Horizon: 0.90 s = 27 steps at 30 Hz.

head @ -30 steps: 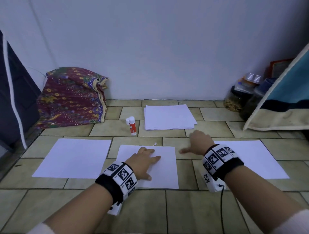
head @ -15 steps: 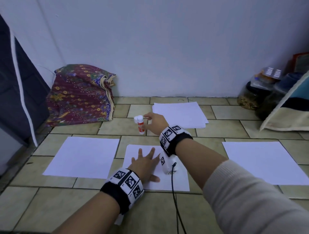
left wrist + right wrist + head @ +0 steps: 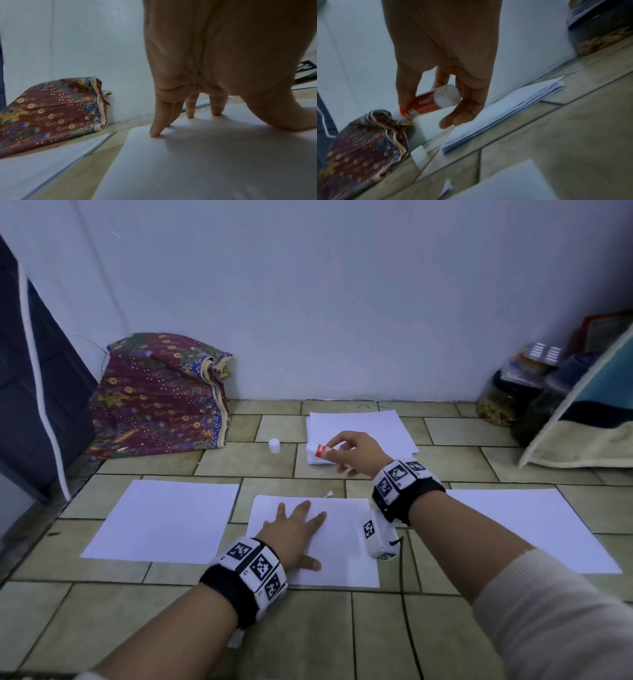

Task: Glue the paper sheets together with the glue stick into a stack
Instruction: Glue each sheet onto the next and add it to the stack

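- Floor [image 3: 462, 628]: beige tiles, bearing all items listed.
- Paper pile [image 3: 376, 426]: far centre, near the wall, partly hidden behind my right hand.
- Cap [image 3: 274, 445]: small, white, upright on the tile just left of the pile, apart from it.
- Patterned cloth bundle [image 3: 157, 395]: far left, against the wall.
- Jars [image 3: 503, 395]: far right corner, beside a leaning cushion [image 3: 582, 422].
- Left sheet [image 3: 164, 518], centre sheet [image 3: 346, 542], right sheet [image 3: 531, 525]: single white sheets in a row, apart from one another.
- My left hand [image 3: 291, 532]: flat on the centre sheet, fingers straight and spread, tips pressing the paper.
- My right hand [image 3: 356, 451]: raised over the pile's near edge, fingers and thumb curled round the glue stick [image 3: 317, 451], which lies tilted in my grasp, clear of the floor.
- Right wrist view only: the stick's round white end [image 3: 445, 97] facing the camera, red label behind it; the pile's fanned edges [image 3: 513, 108].
- Left wrist view only: my fingertips [image 3: 155, 133] arched onto the sheet, palm lifted clear; picture slightly blurred.
- Head view only: the three sheets together, and the banded trackers on both wrists.
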Each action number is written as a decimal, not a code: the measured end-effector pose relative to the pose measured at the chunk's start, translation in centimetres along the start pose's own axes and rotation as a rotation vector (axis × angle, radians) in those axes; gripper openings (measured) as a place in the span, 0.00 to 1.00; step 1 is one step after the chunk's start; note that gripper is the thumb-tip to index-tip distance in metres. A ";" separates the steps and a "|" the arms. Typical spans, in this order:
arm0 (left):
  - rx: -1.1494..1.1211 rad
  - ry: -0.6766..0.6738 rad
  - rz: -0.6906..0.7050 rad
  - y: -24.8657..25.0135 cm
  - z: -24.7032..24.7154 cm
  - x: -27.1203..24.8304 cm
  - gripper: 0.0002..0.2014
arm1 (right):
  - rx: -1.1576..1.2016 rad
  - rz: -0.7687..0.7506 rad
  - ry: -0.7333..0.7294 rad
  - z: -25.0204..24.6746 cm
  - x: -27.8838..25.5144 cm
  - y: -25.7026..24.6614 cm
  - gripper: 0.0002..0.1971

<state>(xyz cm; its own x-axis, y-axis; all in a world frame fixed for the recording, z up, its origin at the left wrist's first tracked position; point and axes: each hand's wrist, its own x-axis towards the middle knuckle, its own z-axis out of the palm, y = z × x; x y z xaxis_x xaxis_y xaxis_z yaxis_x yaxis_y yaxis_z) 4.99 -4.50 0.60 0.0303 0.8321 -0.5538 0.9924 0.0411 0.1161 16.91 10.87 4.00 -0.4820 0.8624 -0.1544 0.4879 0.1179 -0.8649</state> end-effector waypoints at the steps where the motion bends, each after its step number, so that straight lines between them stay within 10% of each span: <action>1: 0.056 0.012 -0.002 0.0 -0.2 0.0 0.46 | -0.002 0.010 0.000 -1.0 -0.5 0.1 0.10; 6: 0.190 0.091 -0.034 0.8 -1.4 0.5 0.45 | -0.020 0.041 0.211 -4.0 -1.6 1.0 0.18; 27: 0.098 0.130 0.074 1.1 -1.6 4.6 0.64 | -0.380 -0.066 0.057 0.5 -2.6 2.1 0.09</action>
<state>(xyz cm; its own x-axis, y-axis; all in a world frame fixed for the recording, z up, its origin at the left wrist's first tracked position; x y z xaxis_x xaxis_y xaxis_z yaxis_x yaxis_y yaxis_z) 6.02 0.30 -0.50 0.0943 0.8958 -0.4343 0.9951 -0.0719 0.0678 18.83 8.58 2.30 -0.4854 0.8717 -0.0676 0.6972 0.3392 -0.6315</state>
